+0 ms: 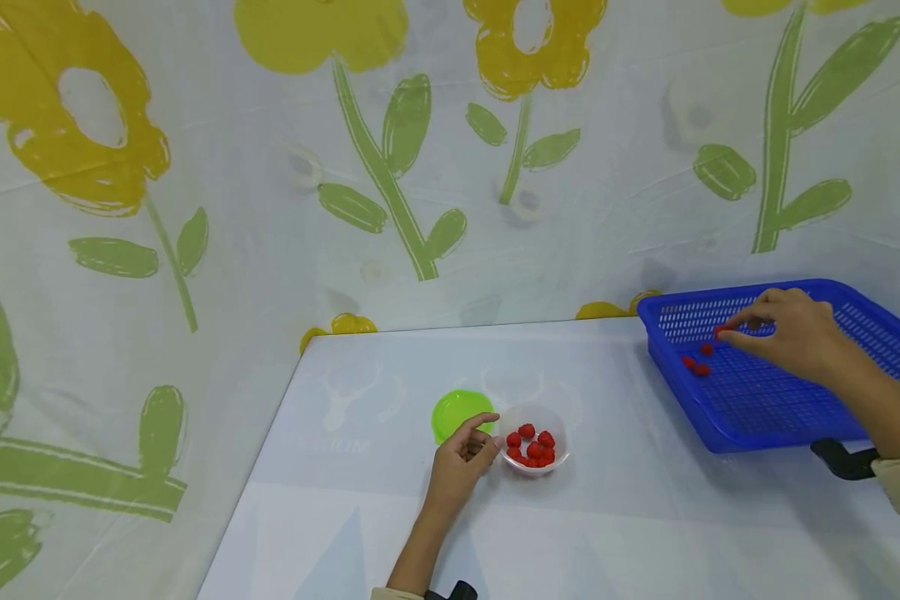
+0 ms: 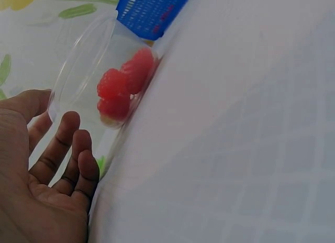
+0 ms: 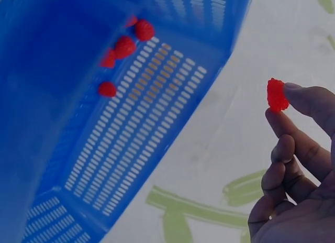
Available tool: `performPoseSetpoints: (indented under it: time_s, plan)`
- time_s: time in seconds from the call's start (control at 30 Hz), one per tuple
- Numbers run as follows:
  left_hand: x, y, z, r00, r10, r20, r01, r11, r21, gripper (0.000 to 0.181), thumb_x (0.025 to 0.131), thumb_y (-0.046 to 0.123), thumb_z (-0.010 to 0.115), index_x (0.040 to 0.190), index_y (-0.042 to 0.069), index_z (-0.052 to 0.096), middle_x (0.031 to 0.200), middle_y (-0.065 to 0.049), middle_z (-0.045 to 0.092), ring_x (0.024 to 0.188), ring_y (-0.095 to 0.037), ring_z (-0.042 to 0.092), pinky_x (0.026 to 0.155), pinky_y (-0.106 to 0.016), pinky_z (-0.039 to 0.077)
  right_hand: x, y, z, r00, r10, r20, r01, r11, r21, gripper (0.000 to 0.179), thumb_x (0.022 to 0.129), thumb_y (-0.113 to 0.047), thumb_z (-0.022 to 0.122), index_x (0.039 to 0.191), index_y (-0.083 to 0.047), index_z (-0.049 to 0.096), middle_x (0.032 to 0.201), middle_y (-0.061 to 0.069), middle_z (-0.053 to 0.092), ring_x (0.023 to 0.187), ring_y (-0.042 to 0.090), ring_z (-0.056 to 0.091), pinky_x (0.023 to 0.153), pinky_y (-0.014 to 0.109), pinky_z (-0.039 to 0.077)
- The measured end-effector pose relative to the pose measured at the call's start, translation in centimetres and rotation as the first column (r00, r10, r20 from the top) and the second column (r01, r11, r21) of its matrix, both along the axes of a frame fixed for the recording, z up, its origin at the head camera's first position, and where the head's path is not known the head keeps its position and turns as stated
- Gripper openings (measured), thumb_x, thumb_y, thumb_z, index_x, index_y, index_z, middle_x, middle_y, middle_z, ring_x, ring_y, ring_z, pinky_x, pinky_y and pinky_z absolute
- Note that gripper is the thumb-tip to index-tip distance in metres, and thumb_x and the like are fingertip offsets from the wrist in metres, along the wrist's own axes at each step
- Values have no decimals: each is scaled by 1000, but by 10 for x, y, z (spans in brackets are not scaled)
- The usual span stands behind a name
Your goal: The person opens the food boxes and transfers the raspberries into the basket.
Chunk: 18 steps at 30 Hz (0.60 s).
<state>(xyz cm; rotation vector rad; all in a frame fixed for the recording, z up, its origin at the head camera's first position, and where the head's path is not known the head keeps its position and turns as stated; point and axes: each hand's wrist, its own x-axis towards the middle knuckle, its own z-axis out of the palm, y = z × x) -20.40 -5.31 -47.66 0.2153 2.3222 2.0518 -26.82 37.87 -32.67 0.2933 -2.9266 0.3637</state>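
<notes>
One line of pale lettering (image 1: 339, 445) sits on your white table (image 1: 570, 533), below a faint deer-head mark (image 1: 352, 400); it is too washed out for you to read with confidence. Your clear bowl (image 1: 551, 417) stands upright, holding a loose cluster of red raspberries (image 1: 535, 450), several of them touching. The blue basket (image 1: 678, 400), with slotted walls, stands to the right of the bowl, well apart from it. At least four loose raspberries (image 3: 125, 47) lie in it, gathered toward its left side as you see it from above.

Your right hand (image 1: 791, 333) is over the basket, pinching a single raspberry (image 3: 278, 95) between thumb and forefinger; the other fingers are bent toward the palm. That raspberry is held up above the basket floor, near the loose ones. Your left hand (image 1: 459, 467) is at the left side of the bowl, fingers relaxed and slightly bent, thumb by the rim; you cannot tell how firmly it touches. Just beyond that hand, a round green lid (image 1: 453, 412) lies on the table, left of the bowl and partly hidden by your fingers.
</notes>
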Motion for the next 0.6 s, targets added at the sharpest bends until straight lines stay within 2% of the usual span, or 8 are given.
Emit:
performPoseSetpoints:
  time_s: [0.13,0.37,0.5,0.6]
  plan:
    - [-7,-1,-18,1000,10,10,-10,1000,-18,34,94,20,72,128,20,66,91,-6,65,75,-17,55,65,-19,46,-10,6,0,999,-4,36,3,1000,24,30,89,-29,76,99,-1,76,104,26,61,101,50,49,74,60,33]
    - [-6,-4,-23,1000,-4,-11,4,1000,0,34,93,29,73,126,24,67,88,-2,64,74,-14,56,65,-20,48,-26,15,-5,993,0,120,-7,998,58,29,91,-28,74,101,0,76,108,29,60,101,52,52,73,61,35]
    - [-7,-4,-24,1000,-4,-16,4,1000,-13,33,92,33,73,125,30,67,87,1,64,74,-13,55,64,-20,47,-35,20,-5,989,-9,145,0,998,61,31,91,-30,73,100,0,76,105,27,61,99,50,53,73,62,37]
    - [-7,-5,-24,1000,-2,-14,2,1000,-17,33,92,33,74,125,30,67,87,1,64,74,-13,55,65,-20,46,-41,23,-7,983,-12,185,3,999,48,35,92,-32,73,103,2,75,104,24,61,96,46,55,72,58,38]
